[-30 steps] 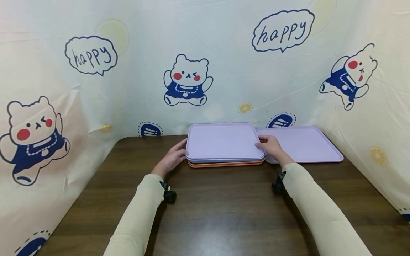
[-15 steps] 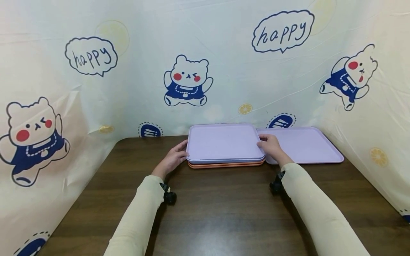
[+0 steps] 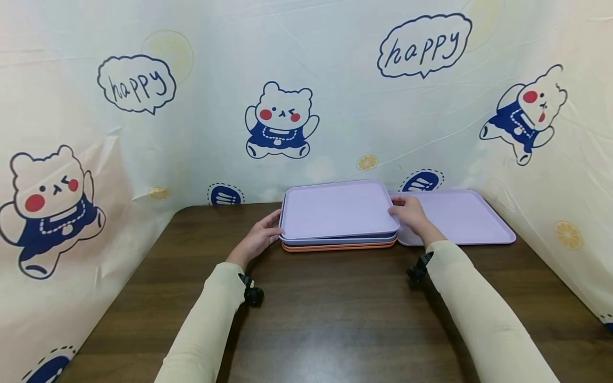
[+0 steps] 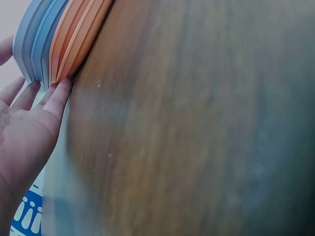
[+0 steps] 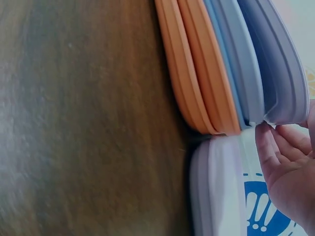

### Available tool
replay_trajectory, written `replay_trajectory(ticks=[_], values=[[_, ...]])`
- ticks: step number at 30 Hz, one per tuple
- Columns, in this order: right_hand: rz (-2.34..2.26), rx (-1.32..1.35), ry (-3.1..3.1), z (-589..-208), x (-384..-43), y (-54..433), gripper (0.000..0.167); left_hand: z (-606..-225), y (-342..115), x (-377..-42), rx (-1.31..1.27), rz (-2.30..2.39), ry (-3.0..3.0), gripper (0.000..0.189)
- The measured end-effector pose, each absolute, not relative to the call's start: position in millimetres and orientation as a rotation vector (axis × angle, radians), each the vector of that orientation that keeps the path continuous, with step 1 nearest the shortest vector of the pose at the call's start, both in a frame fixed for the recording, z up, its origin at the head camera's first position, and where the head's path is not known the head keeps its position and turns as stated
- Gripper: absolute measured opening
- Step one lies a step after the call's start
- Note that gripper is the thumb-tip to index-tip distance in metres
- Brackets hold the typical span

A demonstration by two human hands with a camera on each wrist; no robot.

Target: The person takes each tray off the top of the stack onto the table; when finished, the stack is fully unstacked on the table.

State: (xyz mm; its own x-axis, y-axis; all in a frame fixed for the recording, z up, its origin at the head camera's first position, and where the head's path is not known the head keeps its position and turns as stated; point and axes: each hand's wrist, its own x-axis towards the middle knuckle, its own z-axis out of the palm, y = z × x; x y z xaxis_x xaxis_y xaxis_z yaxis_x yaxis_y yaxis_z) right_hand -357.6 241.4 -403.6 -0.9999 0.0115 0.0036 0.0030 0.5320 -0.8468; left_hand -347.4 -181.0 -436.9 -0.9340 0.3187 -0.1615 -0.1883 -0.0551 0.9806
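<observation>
In the head view a light purple tray [image 3: 337,210] tops a stack at the back of the table. My right hand [image 3: 413,214] pinches its right edge, thumb above and fingers below. That side is raised, and the right wrist view shows a gap over the blue tray [image 5: 241,64] underneath. Two orange trays [image 5: 209,73] form the bottom of the stack. My left hand [image 3: 257,239] is at the stack's left end. In the left wrist view its fairly straight fingers [image 4: 59,96] touch the sides of the trays.
Another light purple tray [image 3: 457,215] lies flat on the table right beside the stack, partly behind my right hand. The brown wooden table [image 3: 325,308] meets a printed cloth wall [image 3: 201,133] behind the trays and at both sides.
My right hand has lifted the right side of the top purple tray and shifted it slightly right, tilting it off the blue tray. The left hand has stayed almost still.
</observation>
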Motion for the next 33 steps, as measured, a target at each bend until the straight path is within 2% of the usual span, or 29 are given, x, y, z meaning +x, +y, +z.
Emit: replay_trajectory(ticks=[19,33], values=[[1.843,-0.182,-2.73,-390.9,-349.2,260.5,0.061,-433.9,-182.8,-345.3,0.178,2.027,1.875,0.073],[2.099,-0.155,-2.594,-388.3,-341.0,282.8,0.062,-419.8,-180.1,-335.2,0.189,1.969,1.902,0.073]])
